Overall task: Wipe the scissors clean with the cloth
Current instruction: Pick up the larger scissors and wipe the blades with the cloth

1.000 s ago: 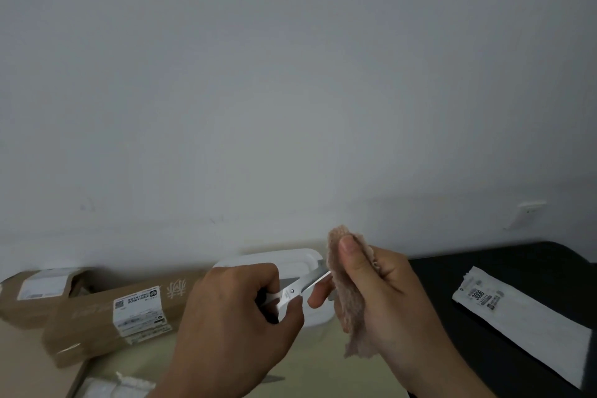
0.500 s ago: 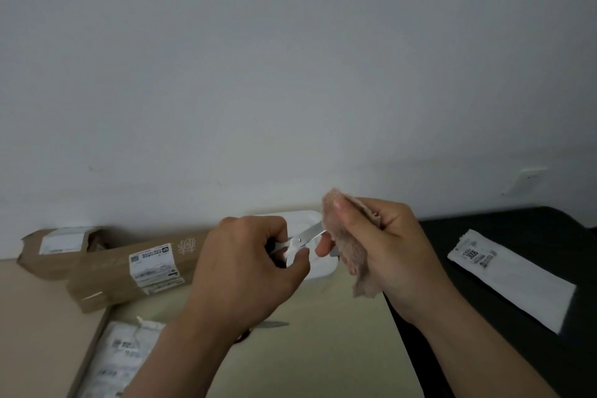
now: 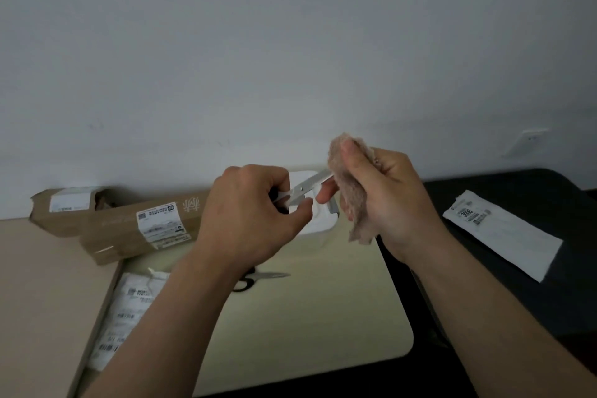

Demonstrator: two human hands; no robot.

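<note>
The scissors (image 3: 307, 186) are held in the air between the two hands, with the blade tips buried in the cloth (image 3: 353, 200). The left hand (image 3: 248, 220) has its fingers curled round the white handles. The right hand (image 3: 391, 197) pinches the pinkish cloth around the blades, thumb on top, and the loose end hangs below the fingers. Behind the fingers sits a white tub (image 3: 318, 226). Under the left wrist a black-handled pair (image 3: 265, 276) lies on the table (image 3: 307, 317). Cardboard boxes (image 3: 145, 229) lie left of the fingers, and a white packet (image 3: 504, 233) lies to the right.
</note>
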